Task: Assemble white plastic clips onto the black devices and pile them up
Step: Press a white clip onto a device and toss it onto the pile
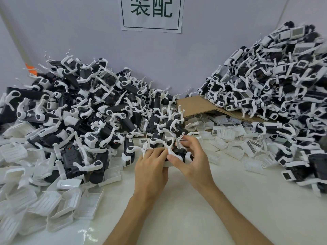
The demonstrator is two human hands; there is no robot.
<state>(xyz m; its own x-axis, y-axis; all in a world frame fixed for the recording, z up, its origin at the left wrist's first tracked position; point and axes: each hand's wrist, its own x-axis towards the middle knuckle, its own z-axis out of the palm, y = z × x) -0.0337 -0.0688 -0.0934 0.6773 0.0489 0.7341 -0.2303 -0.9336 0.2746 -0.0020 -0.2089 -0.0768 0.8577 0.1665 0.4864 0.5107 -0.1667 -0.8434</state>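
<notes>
A bare stretch of the pale desk (177, 214) lies nearest, with both forearms reaching up from 6 o'clock to the middle of the view. There the left hand (150, 167) and the right hand (193, 162) meet on one black device (179, 152) with curved white arms. The left hand is clenched round the device's left end. The right hand grasps its right end, thumb pressed against a white arm and fingers curled over the top. A strip of white plastic shows under the device by the left fingertips; whether it is a clip already seated cannot be told.

From 7 to 9 o'clock loose white clips (58, 207), shallow tray-like pieces, lie heaped on the desk. More of them, some with barcode labels, are scattered at 3 o'clock just beyond the right hand.

Behind the hands, from 9 to 12 o'clock, a left pile (85, 110) of black devices with white arms sprawls across the desk. A taller right pile (283, 82) climbs from 3 to 1 o'clock against the wall. Between the two, a flattened cardboard piece (196, 104) lies partly under the right pile.

Farthest off, at 12 o'clock, a paper sign (152, 15) with large dark characters in a frame hangs on the grey wall (79, 38)
</notes>
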